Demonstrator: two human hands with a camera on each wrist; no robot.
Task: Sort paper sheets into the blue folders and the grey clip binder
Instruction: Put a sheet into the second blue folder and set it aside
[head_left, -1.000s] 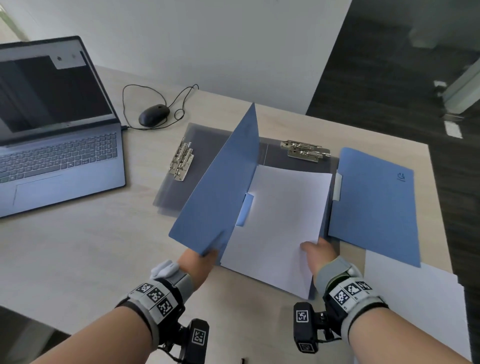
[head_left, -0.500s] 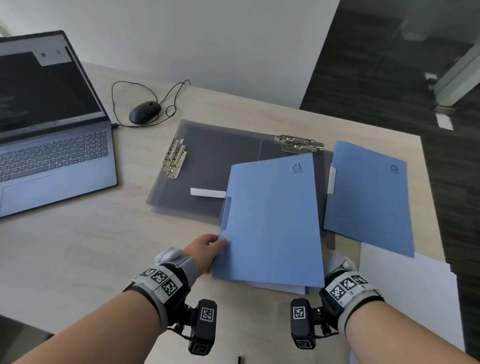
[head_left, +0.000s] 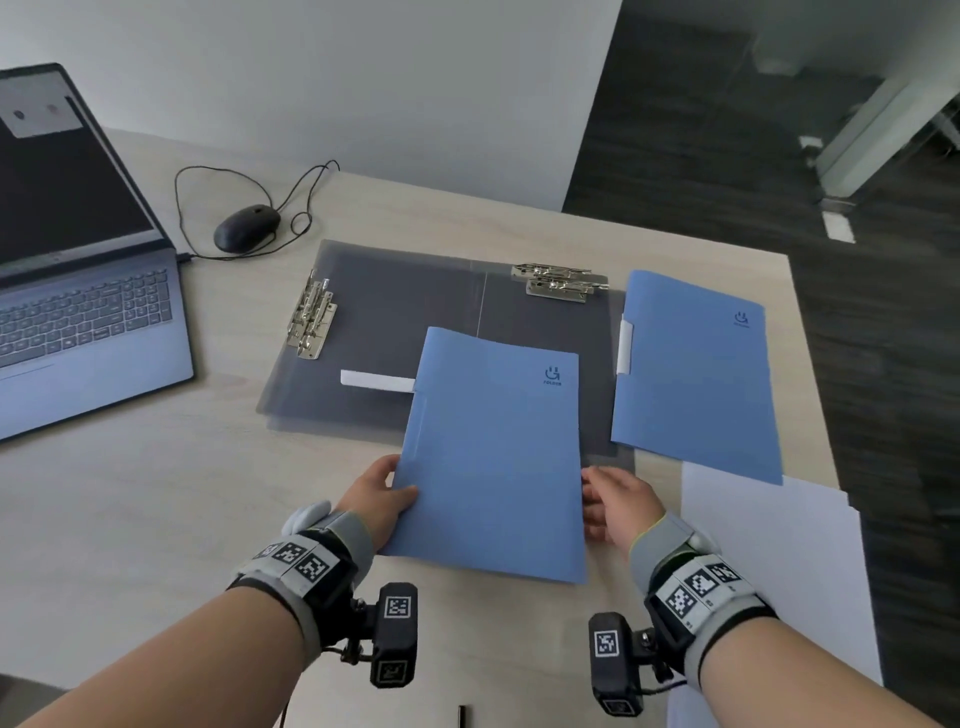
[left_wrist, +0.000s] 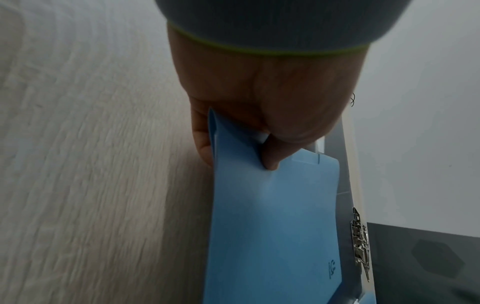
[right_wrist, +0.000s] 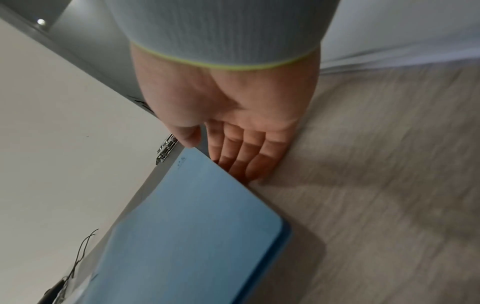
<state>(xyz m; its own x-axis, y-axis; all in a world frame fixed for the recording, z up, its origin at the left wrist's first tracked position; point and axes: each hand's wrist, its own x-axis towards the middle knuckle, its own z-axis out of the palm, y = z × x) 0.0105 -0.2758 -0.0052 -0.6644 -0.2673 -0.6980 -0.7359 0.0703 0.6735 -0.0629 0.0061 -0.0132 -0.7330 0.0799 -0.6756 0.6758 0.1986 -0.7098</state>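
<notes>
A closed blue folder (head_left: 493, 457) lies at the table's near middle, its far end over the open grey clip binder (head_left: 415, 312). My left hand (head_left: 387, 493) pinches the folder's left edge, thumb (left_wrist: 270, 160) on the cover and fingers beneath. My right hand (head_left: 605, 499) is at the right edge, its straight fingers (right_wrist: 241, 160) reaching under the folder (right_wrist: 194, 236) and the thumb just above. A second closed blue folder (head_left: 696, 374) lies to the right. A stack of white sheets (head_left: 769, 571) sits at the near right.
The binder carries two metal clips (head_left: 311, 317) (head_left: 561, 280) and a white label strip (head_left: 376, 379). A laptop (head_left: 78, 312) stands open at the left, with a wired mouse (head_left: 247, 228) behind the binder. The table's right edge runs past the second folder.
My left hand swung the folder's cover shut over the white sheet. My right hand slid off the sheet to the folder's right edge.
</notes>
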